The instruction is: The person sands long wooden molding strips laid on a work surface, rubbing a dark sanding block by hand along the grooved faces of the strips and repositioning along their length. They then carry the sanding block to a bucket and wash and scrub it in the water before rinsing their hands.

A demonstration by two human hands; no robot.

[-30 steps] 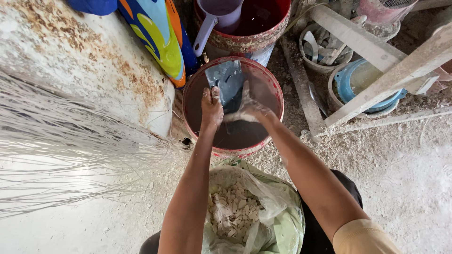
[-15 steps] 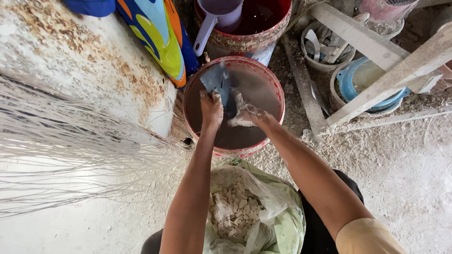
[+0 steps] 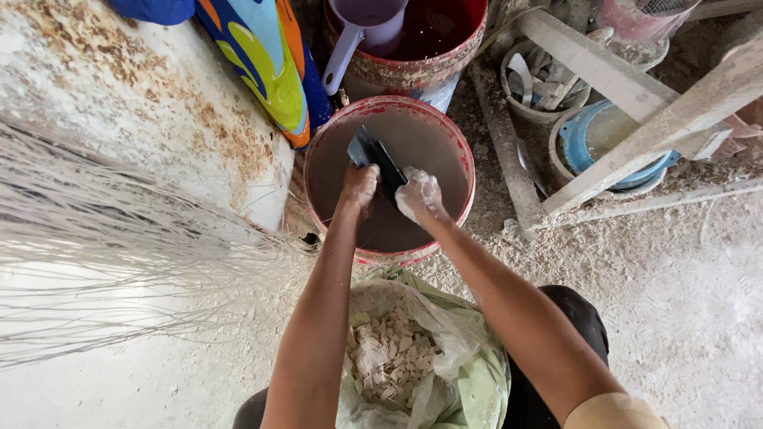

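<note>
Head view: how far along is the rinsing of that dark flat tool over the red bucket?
Under way. Both hands are over the red bucket of murky water: the left hand grips the dark flat tool, and the right hand, coated white, rubs along it. The blade already looks mostly dark. Left: the white coating on the right hand. The bag of white chips sits open below.

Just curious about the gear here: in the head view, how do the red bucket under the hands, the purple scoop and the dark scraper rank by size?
Largest to smallest:
1. red bucket
2. purple scoop, partly cut off
3. dark scraper, partly hidden by hands
</note>
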